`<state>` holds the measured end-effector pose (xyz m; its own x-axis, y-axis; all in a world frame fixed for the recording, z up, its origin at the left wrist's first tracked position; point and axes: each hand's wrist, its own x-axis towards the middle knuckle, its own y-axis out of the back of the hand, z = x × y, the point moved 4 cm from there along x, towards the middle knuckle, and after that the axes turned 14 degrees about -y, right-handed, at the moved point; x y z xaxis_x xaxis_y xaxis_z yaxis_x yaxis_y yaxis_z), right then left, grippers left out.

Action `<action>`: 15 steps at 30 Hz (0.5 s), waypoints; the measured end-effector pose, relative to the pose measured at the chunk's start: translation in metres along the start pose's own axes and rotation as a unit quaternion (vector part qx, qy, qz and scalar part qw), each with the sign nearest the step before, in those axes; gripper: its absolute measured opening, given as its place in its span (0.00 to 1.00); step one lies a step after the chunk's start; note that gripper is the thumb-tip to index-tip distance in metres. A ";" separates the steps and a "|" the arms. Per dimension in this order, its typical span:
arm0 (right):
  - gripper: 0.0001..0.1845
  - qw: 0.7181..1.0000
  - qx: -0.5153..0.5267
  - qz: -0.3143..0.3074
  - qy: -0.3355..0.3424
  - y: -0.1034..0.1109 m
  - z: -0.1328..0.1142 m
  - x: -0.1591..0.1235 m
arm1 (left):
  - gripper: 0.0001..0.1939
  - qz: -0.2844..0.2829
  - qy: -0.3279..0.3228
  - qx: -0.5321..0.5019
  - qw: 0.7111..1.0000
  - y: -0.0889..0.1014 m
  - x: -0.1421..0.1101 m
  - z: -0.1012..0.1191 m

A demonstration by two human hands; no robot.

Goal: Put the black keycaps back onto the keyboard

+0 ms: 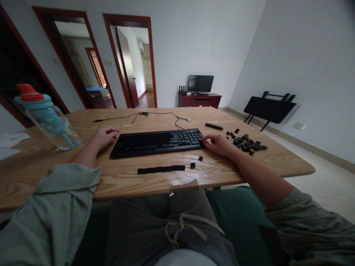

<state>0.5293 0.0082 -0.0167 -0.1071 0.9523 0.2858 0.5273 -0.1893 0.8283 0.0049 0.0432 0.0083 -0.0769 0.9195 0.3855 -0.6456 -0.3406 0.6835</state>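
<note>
Black keyboard (158, 142) sits mid-bench on the wooden bench (249, 166), long axis running 9-to-3 o'clock.

Right hand (219, 143) is at the keyboard's 3 o'clock end, fingertips on the numpad's outer edge. Grip there: fingers curled and close together, thumb tucked under. Whether a keycap is pinched between them, cannot tell; too small and dark against the keys.

Left hand (104, 136) rests at the 9 o'clock end, just off the keyboard's corner, fingers loosely bent, holding nothing visible. Looks like it's there to steady the board.

Loose keycaps (246, 143) are piled at 3 o'clock of the right hand. A row of caps (161, 169) is lined up at 6 o'clock of the keyboard, with two single caps (196, 162) just past its right end.

My read for doing this well: keep the left hand pressed against the frame so the board doesn't slide, work caps straight up or down rather than at an angle, and keep the row in order.

Bottle (47, 116) sits at 9 o'clock, well apart. Cable (144, 114) at 12 o'clock.
</note>
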 end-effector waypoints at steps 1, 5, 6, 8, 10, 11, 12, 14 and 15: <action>0.18 1.000 -0.003 -0.001 0.002 0.000 0.000 0.000 | 0.20 0.000 -0.005 0.005 1.000 0.000 0.000 0.001; 0.18 1.000 -0.018 0.000 0.017 -0.001 -0.001 0.001 | 0.20 -0.004 -0.001 0.006 1.000 0.000 0.000 0.002; 0.17 1.000 -0.022 0.001 0.020 -0.002 -0.002 0.002 | 0.21 -0.007 0.001 0.007 1.000 0.000 0.000 0.002; 0.17 0.999 -0.028 0.001 0.023 -0.002 -0.003 0.002 | 0.23 -0.017 -0.003 0.015 1.000 0.000 0.000 0.000; 0.16 0.999 -0.029 -0.002 0.029 -0.002 -0.004 0.002 | 0.25 -0.025 -0.013 0.026 0.999 -0.001 0.001 -0.002; 0.15 0.999 -0.028 -0.004 0.034 -0.001 -0.005 0.002 | 0.26 -0.028 -0.016 0.028 0.999 -0.001 0.001 -0.003; 0.15 0.999 -0.026 -0.006 0.040 -0.001 -0.006 0.001 | 0.26 -0.031 -0.016 0.029 0.999 -0.001 0.001 -0.003; 0.14 0.998 -0.024 -0.011 0.050 -0.001 -0.007 0.002 | 0.26 -0.034 -0.012 0.027 0.999 -0.001 0.001 -0.003; 0.14 0.998 -0.024 -0.014 0.053 -0.001 -0.007 0.002 | 0.26 -0.034 -0.010 0.027 0.999 -0.001 0.001 -0.003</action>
<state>0.5226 0.0084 -0.0134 -0.2113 0.9272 0.3092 0.4822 -0.1763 0.8582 0.0036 0.0448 0.0062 -0.0189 0.9372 0.3483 -0.6061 -0.2878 0.7415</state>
